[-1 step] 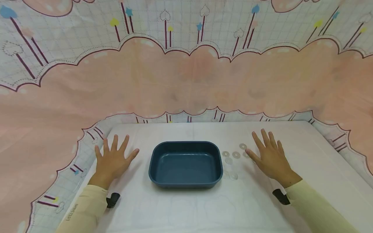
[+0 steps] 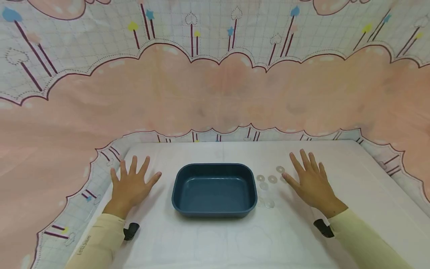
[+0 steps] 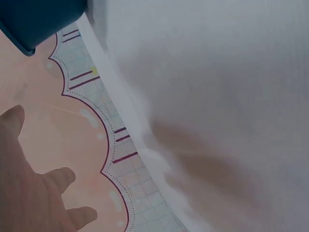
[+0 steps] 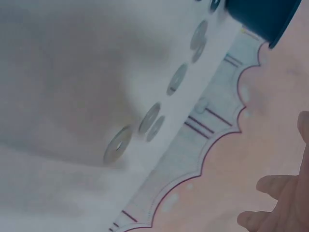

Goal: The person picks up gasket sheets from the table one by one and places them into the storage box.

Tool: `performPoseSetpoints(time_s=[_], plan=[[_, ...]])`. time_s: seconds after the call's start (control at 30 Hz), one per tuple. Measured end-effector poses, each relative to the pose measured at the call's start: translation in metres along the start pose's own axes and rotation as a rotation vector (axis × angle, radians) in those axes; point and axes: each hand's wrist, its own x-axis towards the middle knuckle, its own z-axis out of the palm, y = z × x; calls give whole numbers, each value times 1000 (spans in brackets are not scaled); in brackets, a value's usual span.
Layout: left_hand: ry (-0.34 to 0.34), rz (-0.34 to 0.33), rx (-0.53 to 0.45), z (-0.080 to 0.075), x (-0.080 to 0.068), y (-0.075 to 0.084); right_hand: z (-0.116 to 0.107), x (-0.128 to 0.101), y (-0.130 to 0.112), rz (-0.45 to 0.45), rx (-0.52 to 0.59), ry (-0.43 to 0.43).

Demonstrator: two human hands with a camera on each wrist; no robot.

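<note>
Both hands lie flat on the white tabletop with fingers spread and hold nothing. My left hand [image 2: 131, 185] rests to the left of a dark blue rectangular tray [image 2: 215, 214], a short gap away from it. The tray has nothing in it. My right hand [image 2: 310, 183] rests to the tray's right, its thumb beside several flat clear washers [image 2: 272, 179] scattered between hand and tray. In the right wrist view the washers [image 4: 118, 144] run in a line toward the tray corner [image 4: 265, 17]. The left wrist view shows my left hand's fingers [image 3: 34, 193] and the tray corner [image 3: 38, 19].
A pink and white patterned cloth [image 2: 215, 93] hangs behind the table and drapes around its edges. The table's left edge [image 3: 120, 96] lies close to my left hand. Cream sleeves cover both forearms, each with a black wrist mount [image 2: 131, 230].
</note>
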Motion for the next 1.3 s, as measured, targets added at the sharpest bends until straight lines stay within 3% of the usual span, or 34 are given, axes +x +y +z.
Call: performPoseSetpoints(time_s=[0.6,0.73,0.87,0.97,1.1,1.3], plan=[[39,21,-18,-12,0,10,-12,5,-27,-58,6,28],[-11,62,-208,-12,3,18,-14,4,-29,-34,87,43],[-151,43,-506,-4,4,26,-8,3,-29,-33,245,40],[-236,39,-671,6,3,28,1,2,-26,-25,338,-5],[-331,62,-776,19,-4,30,15,1,-25,-7,428,-159],[-397,111,-881,30,-12,28,28,-4,-26,-17,475,-354]])
